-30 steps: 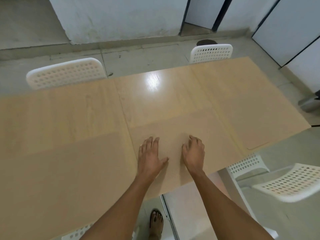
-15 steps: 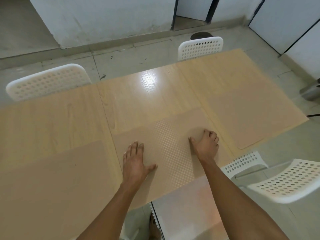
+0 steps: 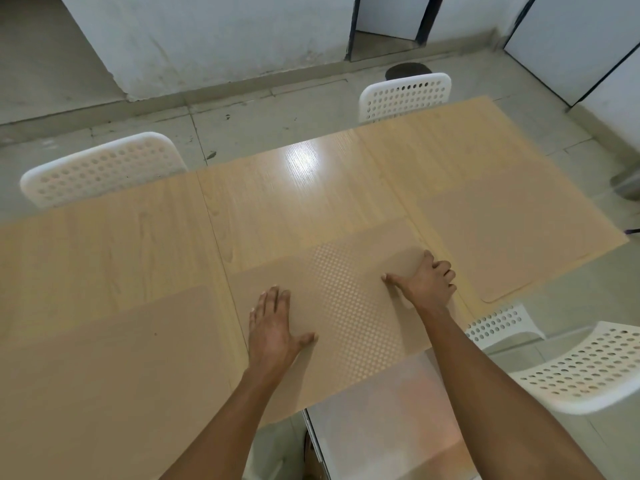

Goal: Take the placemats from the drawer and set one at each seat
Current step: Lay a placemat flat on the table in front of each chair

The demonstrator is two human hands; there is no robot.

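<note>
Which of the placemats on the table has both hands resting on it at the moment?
The middle placemat, with the dotted band: the left hand and right hand rest on it. The left placemat and right placemat lie untouched.

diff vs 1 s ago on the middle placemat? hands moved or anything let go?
Both hands slid apart across the middle placemat: the left hand toward its left edge, lying flat, and the right hand toward its right edge, fingers curled. Nothing was picked up or let go. That placemat, the left placemat, the right placemat and the table stayed put.
</note>
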